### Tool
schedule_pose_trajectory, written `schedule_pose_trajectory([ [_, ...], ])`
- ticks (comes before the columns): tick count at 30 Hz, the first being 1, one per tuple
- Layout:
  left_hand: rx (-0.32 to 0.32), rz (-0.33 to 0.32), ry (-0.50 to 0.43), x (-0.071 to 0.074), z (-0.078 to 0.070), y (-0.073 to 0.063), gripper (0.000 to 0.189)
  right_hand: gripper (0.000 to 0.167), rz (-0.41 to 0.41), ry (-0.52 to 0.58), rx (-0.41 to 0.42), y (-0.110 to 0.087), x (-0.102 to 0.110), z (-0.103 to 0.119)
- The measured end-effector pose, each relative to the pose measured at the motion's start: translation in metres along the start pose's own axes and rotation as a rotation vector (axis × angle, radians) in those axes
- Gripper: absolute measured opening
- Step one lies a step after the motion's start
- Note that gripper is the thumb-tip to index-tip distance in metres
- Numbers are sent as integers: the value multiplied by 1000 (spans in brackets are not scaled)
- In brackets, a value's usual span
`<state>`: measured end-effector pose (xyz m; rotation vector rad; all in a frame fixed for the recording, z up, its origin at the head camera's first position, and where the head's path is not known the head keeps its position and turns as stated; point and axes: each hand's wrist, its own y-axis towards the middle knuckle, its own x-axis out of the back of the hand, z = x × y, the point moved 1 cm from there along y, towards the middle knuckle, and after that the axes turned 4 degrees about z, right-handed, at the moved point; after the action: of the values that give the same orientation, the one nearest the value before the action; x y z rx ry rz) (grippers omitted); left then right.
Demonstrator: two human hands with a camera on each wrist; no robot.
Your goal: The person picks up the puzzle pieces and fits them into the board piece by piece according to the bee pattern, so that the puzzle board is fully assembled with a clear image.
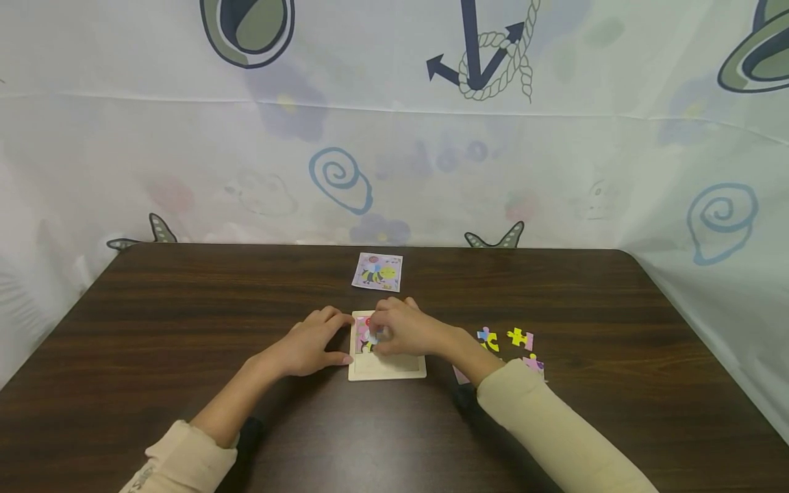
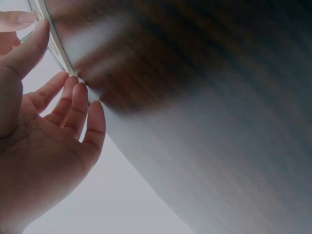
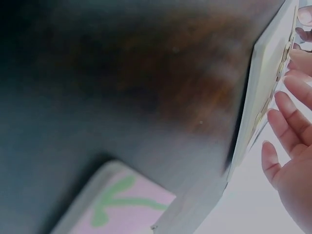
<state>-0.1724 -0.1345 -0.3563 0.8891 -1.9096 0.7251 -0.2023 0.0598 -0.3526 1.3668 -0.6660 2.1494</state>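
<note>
A pale wooden puzzle tray (image 1: pixel 388 370) lies on the dark table. Several pieces with pink, white and black-and-yellow printing fill its upper left part (image 1: pixel 362 335). My left hand (image 1: pixel 311 342) touches the tray's left edge with thumb and fingertips, its fingers fairly straight. Over the tray's upper half, my right hand (image 1: pixel 407 329) pinches a puzzle piece (image 1: pixel 383 334) between thumb and index finger, down at the pieces in the tray. The hand covers much of that piece. In the right wrist view, the other fingers (image 3: pixel 287 117) extend beside the tray's side (image 3: pixel 251 92).
A picture card (image 1: pixel 378 272) with a yellow bee lies behind the tray. Loose puzzle pieces (image 1: pixel 520 337) are spread at the right, some hidden under the right forearm. A pink piece with green print (image 3: pixel 126 200) shows near the right wrist. A printed curtain (image 1: pixel 394 171) hangs behind the table.
</note>
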Motion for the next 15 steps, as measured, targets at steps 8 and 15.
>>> schedule_pose_trajectory([
  [8, 0, 1, -8, 0, -1, 0, 58, 15, -19, -32, 16, -1, -1, 0],
  [15, 0, 1, -8, 1, -1, 0, 57, 16, -20, -32, -10, -2, -1, 3],
])
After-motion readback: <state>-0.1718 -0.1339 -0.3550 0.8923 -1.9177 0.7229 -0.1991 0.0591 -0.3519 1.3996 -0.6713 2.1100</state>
